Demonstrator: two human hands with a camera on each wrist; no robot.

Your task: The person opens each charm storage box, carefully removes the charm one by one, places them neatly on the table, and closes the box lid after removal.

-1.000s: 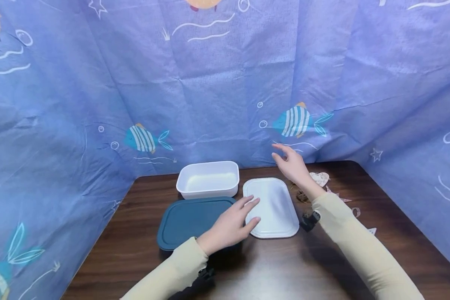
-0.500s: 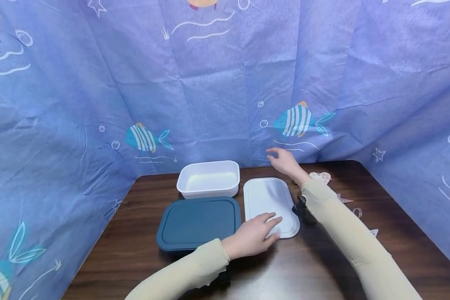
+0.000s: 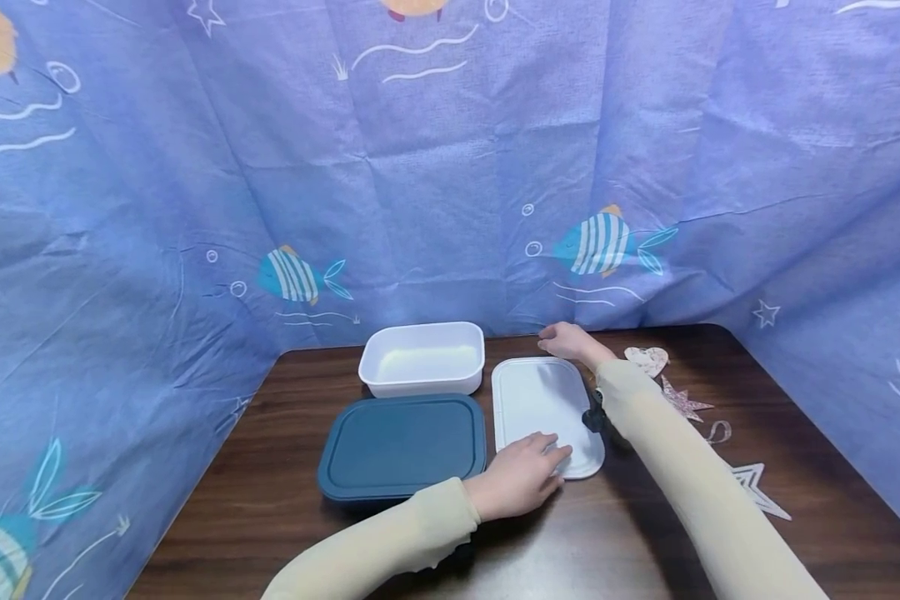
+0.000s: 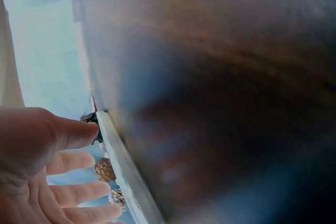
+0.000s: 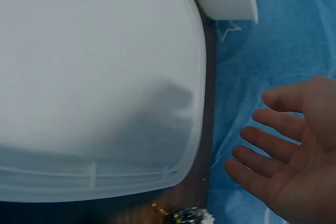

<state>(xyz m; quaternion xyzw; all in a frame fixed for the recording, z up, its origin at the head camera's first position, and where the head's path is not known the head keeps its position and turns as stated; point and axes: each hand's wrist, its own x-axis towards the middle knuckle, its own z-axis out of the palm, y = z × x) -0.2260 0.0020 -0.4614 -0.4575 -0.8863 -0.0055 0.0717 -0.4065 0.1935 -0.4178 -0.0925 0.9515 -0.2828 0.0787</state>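
Observation:
A white rectangular lid [image 3: 536, 408] lies flat on the table. My left hand [image 3: 517, 477] is at its near edge, fingers loosely extended; in the left wrist view the thumb and fingertips are close to the rim of the lid [image 4: 123, 169], though contact is hard to tell. Over the far edge hovers my right hand [image 3: 567, 342]. Its fingers [image 5: 270, 145] are spread and relaxed in the right wrist view, apart from the lid, with nothing between them.
A white open box [image 3: 422, 358] stands at the back. In front of it is a box with a dark blue lid [image 3: 402, 446]. To the right lie a heart ornament [image 3: 647, 360], a pink star [image 3: 681, 400] and a white star [image 3: 757, 490]. Pinecones [image 4: 105, 170] show beyond the lid.
My left hand has moved right and toward me, from over the lid's left side to its near edge. My right hand has come down toward the lid's far edge.

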